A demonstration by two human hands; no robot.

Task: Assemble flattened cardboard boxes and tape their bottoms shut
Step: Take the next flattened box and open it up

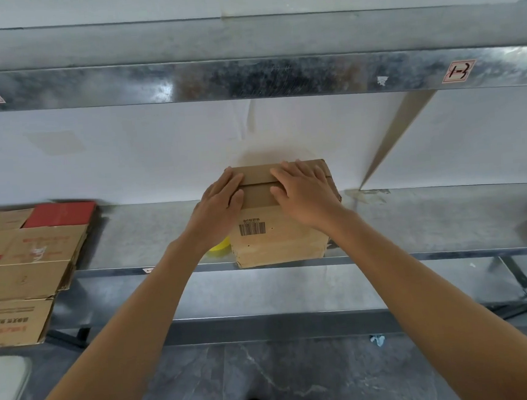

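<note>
Our forearms (133, 330) stretch forward and upward. Our left hand (221, 197) and right hand (305, 190) lie flat, fingers straight, pressing the folded flaps of the cardboard box (278, 243), which stands on the metal shelf (430, 218).

The cardboard box (278, 239) is plain tan-brown with a black barcode (252, 228) printed on its near face, and a bright yellow roll (220, 246) shows just beside it. The flattened cartons (36, 249) at the left are the same brown with faded red lettering and some black print, and one sheet (60, 213) among them is solid red. The shelf (430, 215) is dull grey metal with a mottled, speckled sheen, the labels (458, 71) above are white, edged in red with black handwritten marks, the wall (157, 151) is white, and the floor (285, 371) is dark grey stone veined in pale lines.
</note>
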